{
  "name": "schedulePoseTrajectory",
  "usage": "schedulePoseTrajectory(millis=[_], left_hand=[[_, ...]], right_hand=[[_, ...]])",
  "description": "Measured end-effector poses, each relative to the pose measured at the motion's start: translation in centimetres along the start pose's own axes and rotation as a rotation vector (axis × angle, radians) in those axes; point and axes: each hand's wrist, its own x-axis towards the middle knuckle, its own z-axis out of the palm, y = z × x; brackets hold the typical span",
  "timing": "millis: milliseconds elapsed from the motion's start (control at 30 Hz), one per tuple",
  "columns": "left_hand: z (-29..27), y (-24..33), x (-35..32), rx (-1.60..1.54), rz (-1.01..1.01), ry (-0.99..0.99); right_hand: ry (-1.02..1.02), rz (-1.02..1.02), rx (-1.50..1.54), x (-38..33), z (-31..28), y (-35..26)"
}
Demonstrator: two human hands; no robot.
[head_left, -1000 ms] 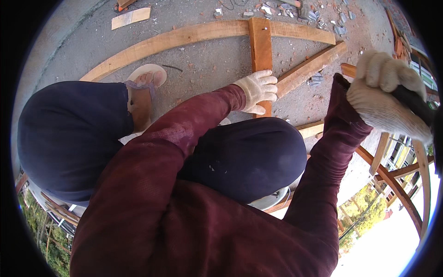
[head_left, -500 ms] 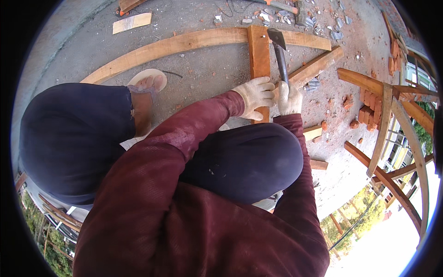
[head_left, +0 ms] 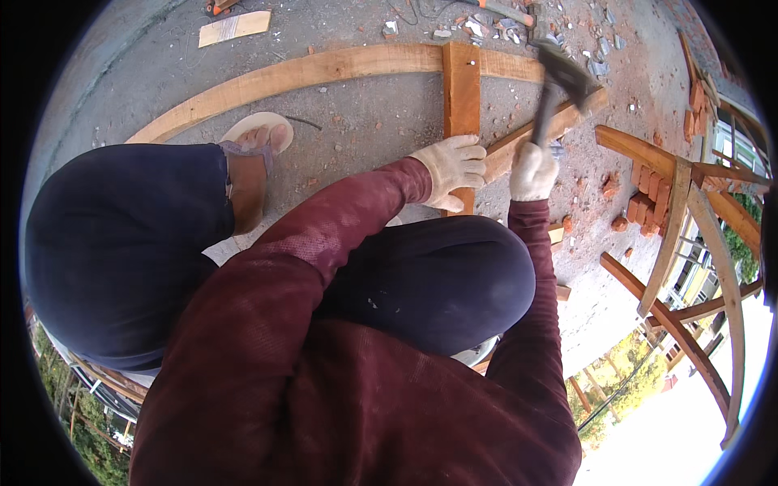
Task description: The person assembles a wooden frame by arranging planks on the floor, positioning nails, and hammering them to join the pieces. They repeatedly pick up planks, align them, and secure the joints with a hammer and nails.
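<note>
My left hand (head_left: 450,170), in a pale glove, lies flat across a short wooden board (head_left: 461,97), its fingers stretched out and the thumb apart. This board crosses on top of a long curved timber (head_left: 324,68). A nail (head_left: 472,62) stands up near the board's far end. To the right, my gloved right hand (head_left: 533,171) is closed round the handle of a hammer (head_left: 565,74). The hammer's dark head is raised, up and right of the nail and apart from it, slightly blurred. Under the hammer a slanting timber (head_left: 519,152) runs toward the board.
Beyond the curved timber lie a wood offcut (head_left: 235,29), another hammer (head_left: 506,11) and broken chips (head_left: 600,65). At the right are stacked red bricks (head_left: 648,198) and a frame of curved timbers (head_left: 677,235). My sandalled foot (head_left: 258,139) is on the floor at left.
My right hand has moved right, swinging the hammer head up and right, away from the nail. My left hand stays on the board.
</note>
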Motion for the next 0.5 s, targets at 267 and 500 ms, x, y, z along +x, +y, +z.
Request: schedulePoseTrajectory(millis=[267,500], left_hand=[[1.2,-0.1,-0.6,0.079,-0.014,0.105],[0.4,-0.1,-0.3,0.062,-0.025,-0.005]], right_hand=[[-0.027,0.136,-0.013,-1.5,1.1,-2.3],[-0.179,0.347,0.071,1.6,-2.5,-4.5]])
